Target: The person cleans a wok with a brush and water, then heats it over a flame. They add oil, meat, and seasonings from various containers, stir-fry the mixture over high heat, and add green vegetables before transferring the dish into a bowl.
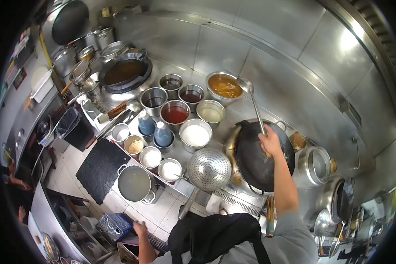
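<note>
One spill hazard: ladle [257, 109], clenched in right hand [271, 141], could tip beside far pot [217, 100]; left hand's [140, 229] grip, cannot tell.

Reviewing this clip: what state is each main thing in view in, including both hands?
Right hand: closed around the ladle.
Ladle: held, its bowl at the amber-liquid bowl's rim.
Amber-liquid bowl: uncovered.
Large wok: uncovered.
Perforated strainer: unheld.
Red-liquid container: uncovered.
Stockpot: uncovered, cloudy liquid inside.
Left hand: lowered, grip unclear.
</note>
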Tool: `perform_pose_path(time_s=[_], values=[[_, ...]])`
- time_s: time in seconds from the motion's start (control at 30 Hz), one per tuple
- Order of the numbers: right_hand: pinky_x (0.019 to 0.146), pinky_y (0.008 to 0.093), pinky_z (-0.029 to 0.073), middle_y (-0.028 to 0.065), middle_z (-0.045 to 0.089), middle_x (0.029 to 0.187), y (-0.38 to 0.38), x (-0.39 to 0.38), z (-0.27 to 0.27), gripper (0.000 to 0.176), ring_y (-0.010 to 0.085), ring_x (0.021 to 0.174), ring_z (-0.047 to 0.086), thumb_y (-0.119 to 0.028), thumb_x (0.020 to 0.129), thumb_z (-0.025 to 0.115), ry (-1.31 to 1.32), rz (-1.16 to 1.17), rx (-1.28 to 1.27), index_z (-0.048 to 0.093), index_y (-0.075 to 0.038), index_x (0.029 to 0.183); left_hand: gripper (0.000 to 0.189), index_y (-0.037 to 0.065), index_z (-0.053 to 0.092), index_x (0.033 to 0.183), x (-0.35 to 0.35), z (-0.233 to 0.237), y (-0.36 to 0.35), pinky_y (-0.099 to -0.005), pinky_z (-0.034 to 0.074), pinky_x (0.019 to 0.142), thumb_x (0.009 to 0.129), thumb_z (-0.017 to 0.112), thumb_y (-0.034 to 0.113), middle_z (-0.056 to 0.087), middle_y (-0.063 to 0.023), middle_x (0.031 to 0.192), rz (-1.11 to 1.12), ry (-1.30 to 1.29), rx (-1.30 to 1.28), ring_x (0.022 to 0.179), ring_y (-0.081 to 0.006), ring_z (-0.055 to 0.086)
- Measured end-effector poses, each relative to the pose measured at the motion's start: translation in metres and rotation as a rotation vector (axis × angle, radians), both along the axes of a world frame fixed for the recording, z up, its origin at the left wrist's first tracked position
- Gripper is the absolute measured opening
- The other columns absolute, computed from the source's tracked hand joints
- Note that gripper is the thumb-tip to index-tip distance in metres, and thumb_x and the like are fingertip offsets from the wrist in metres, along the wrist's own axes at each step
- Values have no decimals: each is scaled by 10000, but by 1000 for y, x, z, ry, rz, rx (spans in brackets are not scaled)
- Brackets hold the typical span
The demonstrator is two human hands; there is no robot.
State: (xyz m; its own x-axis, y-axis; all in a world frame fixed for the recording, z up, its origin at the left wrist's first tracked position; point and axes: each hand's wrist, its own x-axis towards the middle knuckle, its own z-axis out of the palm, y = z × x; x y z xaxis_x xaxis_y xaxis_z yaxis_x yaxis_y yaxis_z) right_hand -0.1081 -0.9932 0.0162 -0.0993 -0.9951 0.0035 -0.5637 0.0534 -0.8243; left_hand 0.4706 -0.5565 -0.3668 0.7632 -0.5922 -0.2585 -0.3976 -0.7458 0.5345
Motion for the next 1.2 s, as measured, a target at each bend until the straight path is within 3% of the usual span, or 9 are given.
perform_pose_path(time_s=[0.1,0.23,0.33,0.5,0.7,0.73,0.83,1.0,1.2], values=[[385,290,431,46,575,680,131,-55,9,599,142,438,531,-104,973,626,-649,-49,117,389,-22,1517,452,-104,518,1301,8,92,-41,-415,474,982,894,611,68,599,-277,1193,101,-224,-251,1107,-382,605],[440,284,428,29,604,696,260,-111,-29,579,107,478,524,-61,963,599,-120,-226,130,409,2,1507,444,-46,541,1308,-92,234,-117,-383,494,933,866,567,-80,615,-191,1169,-127,-210,-725,1064,-291,614],[478,333,450,60,593,668,299,-178,-70,602,142,496,539,-82,954,619,19,-225,166,404,4,1510,382,31,617,1191,-250,275,-159,-390,525,865,826,646,-80,631,-162,1115,-608,-41,-804,1027,-300,637],[485,356,472,79,585,660,358,-212,-61,615,156,499,569,-101,968,598,80,-162,219,365,3,1528,496,36,570,1269,-484,286,-195,-523,381,1107,829,769,152,557,-197,1294,-1299,-1,-820,1266,-419,496],[434,289,429,51,541,765,380,-224,9,305,120,490,468,-184,1025,544,-1124,-145,729,495,-79,1307,251,60,631,917,-548,215,-199,-556,385,1073,823,787,233,544,-171,980,-1154,-137,-720,1056,-407,539],[425,263,406,62,565,810,367,-259,-35,191,90,489,442,-190,1035,543,-1714,-98,841,516,-103,1203,244,60,632,909,-549,215,-197,-556,386,1073,820,786,229,555,-177,976,-1111,-73,-685,1041,-406,546],[419,239,393,64,570,838,296,-248,-74,260,79,486,434,-186,1046,534,-2019,-212,936,512,-126,1298,280,61,626,881,-540,213,-209,-556,355,1118,820,765,297,569,-165,955,-1177,9,-618,1034,-382,558],[426,272,419,81,571,839,301,-171,-134,558,131,516,509,-105,1009,510,-149,101,274,307,-66,1527,342,55,543,1083,-505,234,-181,-457,450,954,868,741,232,499,-166,1114,-973,103,-815,1106,-377,508],[526,306,507,82,604,820,311,-202,-73,526,150,688,591,-113,968,535,-279,134,516,370,4,1453,359,43,562,1130,-372,177,-46,-481,436,979,862,743,199,567,-199,1140,-442,14,-777,1116,-402,541]])
